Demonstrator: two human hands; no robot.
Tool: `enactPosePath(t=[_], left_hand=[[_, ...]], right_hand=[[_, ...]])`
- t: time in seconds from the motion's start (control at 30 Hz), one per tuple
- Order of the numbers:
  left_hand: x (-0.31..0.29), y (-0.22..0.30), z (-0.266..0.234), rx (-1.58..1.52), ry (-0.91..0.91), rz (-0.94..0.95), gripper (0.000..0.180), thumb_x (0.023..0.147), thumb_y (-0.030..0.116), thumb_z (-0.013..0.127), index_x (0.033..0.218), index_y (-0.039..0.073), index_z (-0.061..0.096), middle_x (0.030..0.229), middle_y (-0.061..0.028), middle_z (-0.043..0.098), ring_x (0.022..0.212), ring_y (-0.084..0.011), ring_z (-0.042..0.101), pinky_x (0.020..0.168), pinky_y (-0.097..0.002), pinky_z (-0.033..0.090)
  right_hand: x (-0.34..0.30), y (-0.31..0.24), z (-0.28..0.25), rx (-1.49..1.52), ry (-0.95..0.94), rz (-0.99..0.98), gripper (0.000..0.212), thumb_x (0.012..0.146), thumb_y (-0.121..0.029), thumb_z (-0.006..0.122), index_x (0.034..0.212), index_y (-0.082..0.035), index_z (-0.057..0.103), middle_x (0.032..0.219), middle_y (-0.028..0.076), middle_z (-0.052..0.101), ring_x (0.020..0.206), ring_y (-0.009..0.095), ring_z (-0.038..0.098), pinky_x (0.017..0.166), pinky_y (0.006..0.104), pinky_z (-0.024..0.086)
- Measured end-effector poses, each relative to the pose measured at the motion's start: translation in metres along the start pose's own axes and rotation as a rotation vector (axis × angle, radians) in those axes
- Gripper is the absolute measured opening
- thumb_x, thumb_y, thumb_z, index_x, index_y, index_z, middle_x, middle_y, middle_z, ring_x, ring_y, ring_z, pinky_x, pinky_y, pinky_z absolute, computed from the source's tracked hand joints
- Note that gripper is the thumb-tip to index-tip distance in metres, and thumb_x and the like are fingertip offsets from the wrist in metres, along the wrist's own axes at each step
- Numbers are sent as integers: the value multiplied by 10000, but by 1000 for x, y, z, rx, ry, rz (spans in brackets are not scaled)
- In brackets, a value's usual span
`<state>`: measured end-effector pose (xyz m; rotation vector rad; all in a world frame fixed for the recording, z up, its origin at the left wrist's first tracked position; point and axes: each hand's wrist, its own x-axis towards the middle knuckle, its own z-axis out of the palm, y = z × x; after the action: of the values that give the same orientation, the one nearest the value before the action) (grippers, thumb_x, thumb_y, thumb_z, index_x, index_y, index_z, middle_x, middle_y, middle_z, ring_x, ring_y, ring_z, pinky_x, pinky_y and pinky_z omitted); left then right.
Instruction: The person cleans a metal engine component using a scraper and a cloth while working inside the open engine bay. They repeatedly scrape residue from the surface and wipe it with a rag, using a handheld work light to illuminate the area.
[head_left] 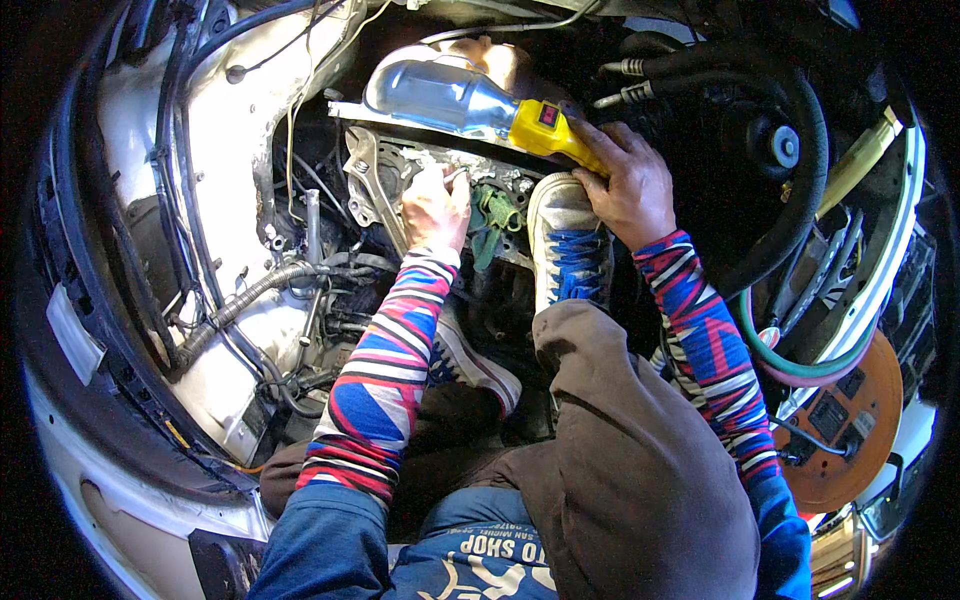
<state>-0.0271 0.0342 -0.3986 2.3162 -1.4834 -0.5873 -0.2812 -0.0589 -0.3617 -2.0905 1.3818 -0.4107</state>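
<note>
My right hand grips the yellow handle of what looks like a work light, which has a clear bluish body. It lies across the far side of the engine bay, pointing left. My left hand is closed, its fingertips pinched at a pale, rough metal surface; whatever they hold is too small to make out. Just left of it leans a grey, wrench-like metal piece. A green fitting sits to the right of my left hand, beside my raised shoe.
I sit inside the engine bay. Brightly lit white body panel and bundled wiring line the left. Thick black hoses curve along the right, above a green hose and an orange-brown disc. My other shoe is below my left forearm.
</note>
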Motion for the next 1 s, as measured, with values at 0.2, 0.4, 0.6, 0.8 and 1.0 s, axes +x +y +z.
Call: enactPosePath(t=[0.2,0.4,0.6,0.8,1.0], left_hand=[[2,-3,11,186,35,94,194,875,197,689,963,26,666,819,-186,698,738,-370,683,681,-418,534],[8,-4,7,192,8,262,97,852,130,676,872,57,615,763,-187,649,738,-401,646,670,-464,512],[19,-4,-8,298,-218,334,122,876,168,663,931,67,624,805,-185,667,769,-390,658,692,-479,527],[16,0,-8,296,-142,294,172,847,202,708,924,76,620,820,-177,679,739,-385,662,686,-466,536],[8,-1,-10,82,-137,42,221,827,198,742,942,46,630,843,-188,685,802,-383,673,736,-445,538]], right_hand=[[0,-3,-3,-41,-6,12,626,771,-304,763,1368,-238,588,1207,150,638,1085,362,608,903,497,494],[1,-5,-5,-60,-9,14,648,757,-356,766,1368,-232,588,1225,152,635,1109,380,595,914,519,484],[1,-8,-8,-62,-38,18,690,731,-378,774,1370,-204,581,1231,142,619,1124,376,578,932,511,471],[7,-22,-19,-59,138,-117,634,721,-323,776,1308,-157,604,1188,138,619,1097,369,571,918,497,464],[2,-58,-13,269,184,-316,303,738,-54,750,1035,-76,691,940,111,676,906,317,659,795,410,537]])
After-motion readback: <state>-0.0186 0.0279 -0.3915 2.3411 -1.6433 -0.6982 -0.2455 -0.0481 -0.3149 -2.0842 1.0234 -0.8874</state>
